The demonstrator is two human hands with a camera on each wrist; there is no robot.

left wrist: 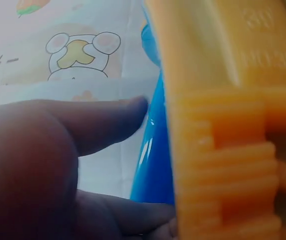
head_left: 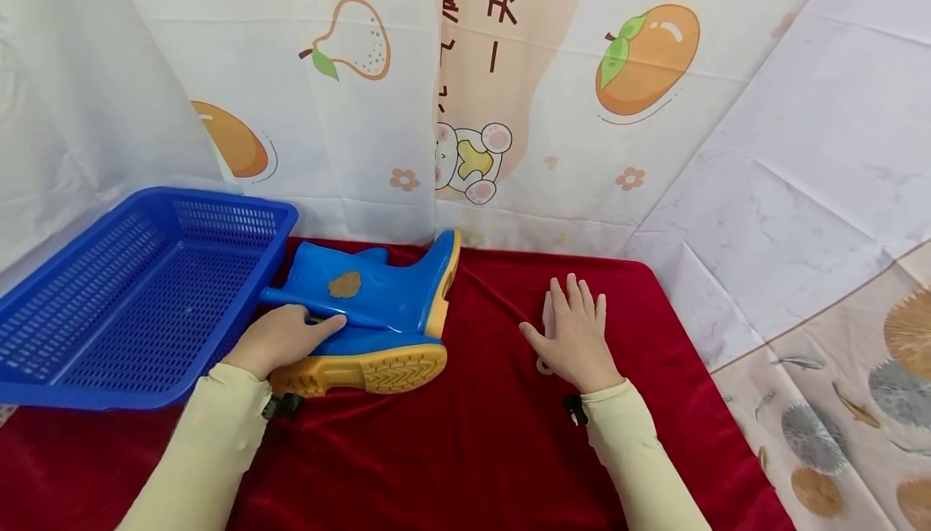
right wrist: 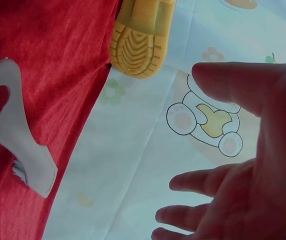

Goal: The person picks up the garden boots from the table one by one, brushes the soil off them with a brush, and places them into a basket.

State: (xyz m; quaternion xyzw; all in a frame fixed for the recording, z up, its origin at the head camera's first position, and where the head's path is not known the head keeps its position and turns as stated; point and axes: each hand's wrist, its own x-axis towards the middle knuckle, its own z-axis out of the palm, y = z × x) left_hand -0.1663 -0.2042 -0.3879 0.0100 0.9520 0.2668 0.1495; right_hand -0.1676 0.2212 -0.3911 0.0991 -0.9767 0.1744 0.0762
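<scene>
Two blue rain boots with yellow soles lie on their sides on the red cloth. The farther boot (head_left: 378, 284) has a brown patch (head_left: 345, 284) on its shaft. My left hand (head_left: 284, 337) grips the nearer boot (head_left: 371, 343) around its heel end, thumb on the blue side. In the left wrist view the ridged yellow sole (left wrist: 223, 165) fills the right half, hiding part of the fingers. My right hand (head_left: 578, 333) is spread over a pale scrub brush (head_left: 549, 313). The right wrist view shows the brush (right wrist: 25, 140) with a looped handle and short bristles, apart from the fingers.
A blue plastic basket (head_left: 167, 389) stands at the left, close to the boots. Behind the table hangs a white curtain (head_left: 349, 135) with fruit prints. The red cloth (head_left: 451, 450) covers the table, its right edge sloping down to a patterned fabric (head_left: 822, 402).
</scene>
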